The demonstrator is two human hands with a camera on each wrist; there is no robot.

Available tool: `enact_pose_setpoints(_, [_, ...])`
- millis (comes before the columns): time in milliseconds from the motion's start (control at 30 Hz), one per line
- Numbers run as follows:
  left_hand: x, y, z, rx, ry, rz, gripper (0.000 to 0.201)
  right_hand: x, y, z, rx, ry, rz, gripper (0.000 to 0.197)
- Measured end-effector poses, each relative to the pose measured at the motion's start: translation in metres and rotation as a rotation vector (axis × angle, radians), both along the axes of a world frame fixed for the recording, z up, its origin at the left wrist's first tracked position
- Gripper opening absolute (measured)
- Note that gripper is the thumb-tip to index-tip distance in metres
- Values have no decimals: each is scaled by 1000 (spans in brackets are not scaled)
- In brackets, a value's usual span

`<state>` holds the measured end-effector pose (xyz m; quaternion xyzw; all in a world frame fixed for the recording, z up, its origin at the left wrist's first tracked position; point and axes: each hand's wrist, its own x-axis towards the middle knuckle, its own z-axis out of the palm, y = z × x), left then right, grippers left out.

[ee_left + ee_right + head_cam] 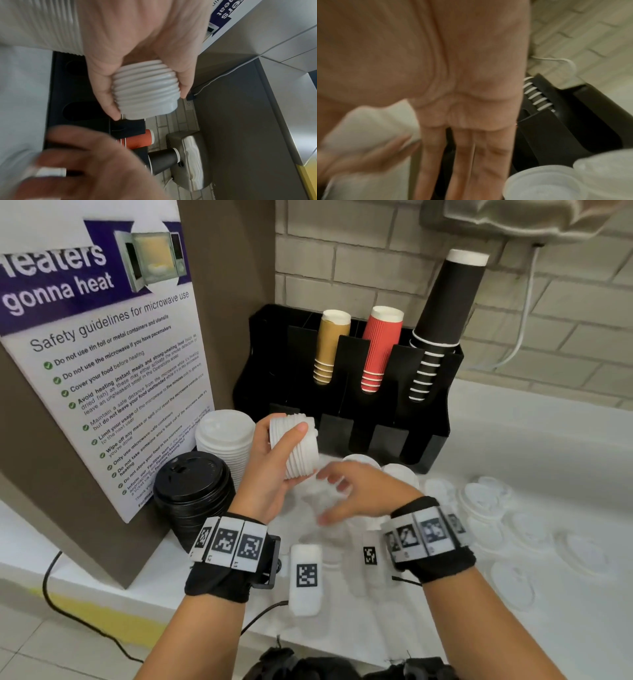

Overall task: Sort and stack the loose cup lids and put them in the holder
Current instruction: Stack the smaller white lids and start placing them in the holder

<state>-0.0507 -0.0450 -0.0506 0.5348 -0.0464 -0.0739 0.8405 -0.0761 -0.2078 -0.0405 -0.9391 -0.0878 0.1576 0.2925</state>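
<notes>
My left hand [274, 460] grips a stack of small white lids [298, 446] on its side, in front of the black holder [424, 433]. In the left wrist view the thumb and fingers [106, 94] curl round the ribbed lid stack [145, 92]. My right hand [346, 494] hovers blurred just right of and below the stack, fingers straight, holding nothing; the right wrist view shows its straight fingers [464, 155] over the holder [556, 128]. Several loose white lids [486, 501] lie scattered on the white counter to the right.
A tall white lid stack [222, 440] and a black lid stack [191, 487] stand at left beside a poster board [102, 364]. The holder carries brown cups [329, 350], red cups [376, 347] and black cups [442, 320]. A marker block [305, 577] lies near the counter's front edge.
</notes>
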Motion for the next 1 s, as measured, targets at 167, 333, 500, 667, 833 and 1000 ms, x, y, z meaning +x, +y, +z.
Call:
enact_pose_setpoints(167, [-4, -3, 2, 22, -21, -37, 49, -6, 28, -28, -465, 135, 161, 76])
enact_pose_setpoints(333, [-7, -2, 3, 19, -21, -41, 50, -11, 33, -37, -463, 91, 152, 73])
enact_pose_setpoints(500, [-7, 4, 2, 8, -16, -27, 51, -13, -5, -15, 54, -26, -63, 60])
enact_pose_setpoints(667, [-13, -1, -1, 74, 57, -154, 56, -21, -23, 7, 698, -205, -251, 55])
enact_pose_setpoints(833, [-16, -5, -5, 66, 115, -283, 55, -27, -14, 17, 700, -282, -134, 57])
enact_pose_setpoints(1000, [-13, -7, -8, 35, 111, -262, 55, -27, -5, 16, 703, -268, -146, 57])
